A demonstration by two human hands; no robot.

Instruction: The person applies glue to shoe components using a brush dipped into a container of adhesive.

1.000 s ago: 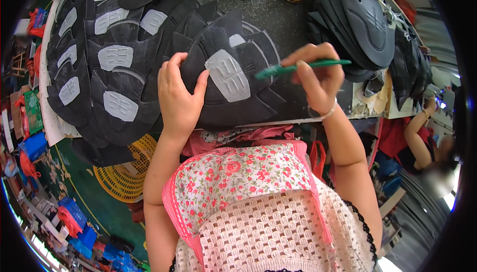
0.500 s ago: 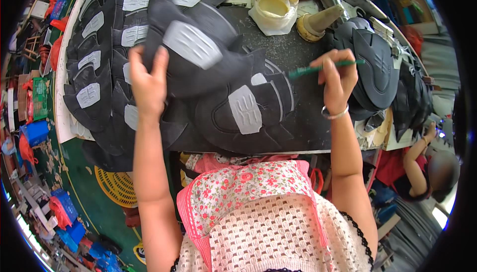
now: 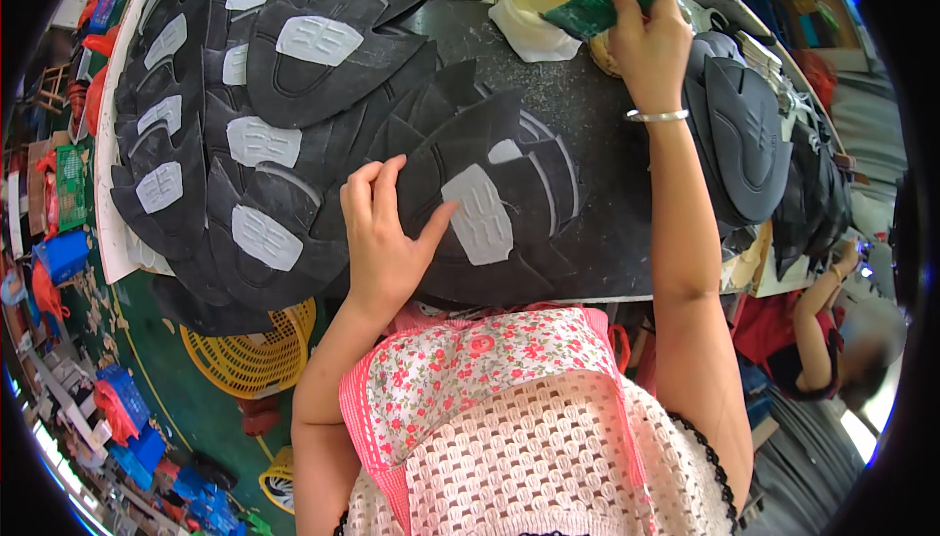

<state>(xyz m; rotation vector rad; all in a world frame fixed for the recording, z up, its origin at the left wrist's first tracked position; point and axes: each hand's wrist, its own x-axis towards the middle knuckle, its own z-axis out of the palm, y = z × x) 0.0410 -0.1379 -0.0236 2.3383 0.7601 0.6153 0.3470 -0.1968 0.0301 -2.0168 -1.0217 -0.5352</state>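
The black padded piece (image 3: 529, 193) lies flat near the front edge of the dark surface (image 3: 617, 213), beside other overlapping pieces (image 3: 323, 95) to its left. It is matte and dark, rounded toward the lower left, with a curved groove pressed into it. A light-grey patch (image 3: 478, 221) with short raised ridges sits near its middle; a smaller pale patch (image 3: 504, 151) lies above, and thin grey curved strips run along its upper right side. The left hand (image 3: 384, 233) is spread wide, fingertips and thumb resting on the piece. The right hand (image 3: 651, 51) pinches a flat, glossy green tool (image 3: 592, 13), its tip at the rim of a whitish pot (image 3: 529, 32); whether they touch, I cannot tell.
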